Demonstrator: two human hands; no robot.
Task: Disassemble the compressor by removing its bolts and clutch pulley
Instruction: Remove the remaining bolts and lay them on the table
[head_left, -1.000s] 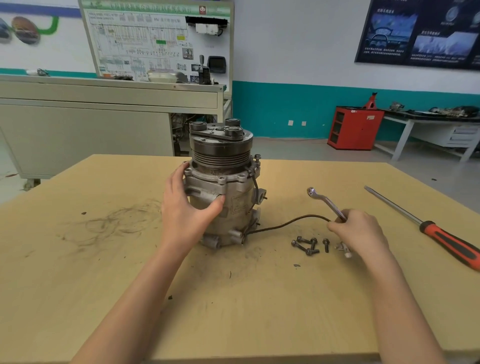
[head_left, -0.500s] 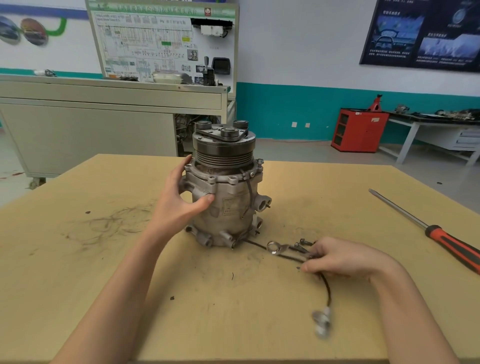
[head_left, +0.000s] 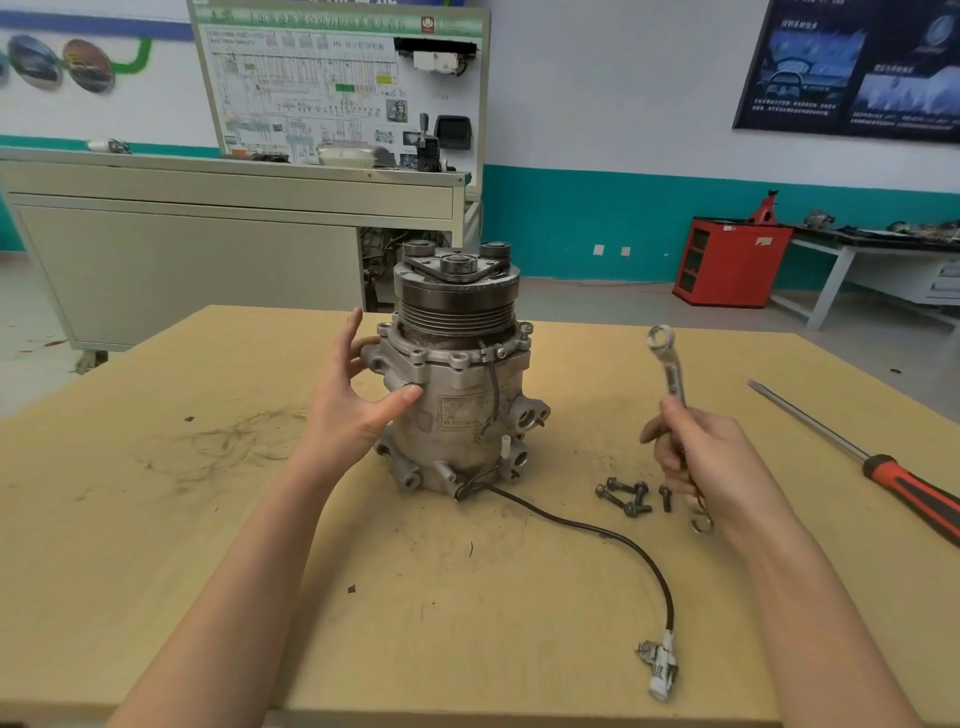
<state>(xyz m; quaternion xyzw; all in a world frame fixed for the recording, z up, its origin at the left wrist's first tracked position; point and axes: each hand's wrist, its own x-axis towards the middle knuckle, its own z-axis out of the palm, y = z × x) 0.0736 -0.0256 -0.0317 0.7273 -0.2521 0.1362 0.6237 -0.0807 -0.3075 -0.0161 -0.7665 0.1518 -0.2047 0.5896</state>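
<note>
I see the compressor upright mid-table. The left hand braces its left side, fingers uncurled, I judge to stop it turning. The right hand grips the wrench, raised just beyond the loose bolts.

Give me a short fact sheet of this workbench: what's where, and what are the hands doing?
Main part: grey cast-metal compressor, upright on the tan wooden table
Top: dark grooved clutch pulley, mounted
Left hand: thumb and fingertips touch the compressor's side
Right hand: grips a silver ring wrench, held upright
Loose: dark bolts lying near the right hand
Aside: red-and-black-handled screwdriver, far right
Cable: black lead with white plug, trailing forward
</note>
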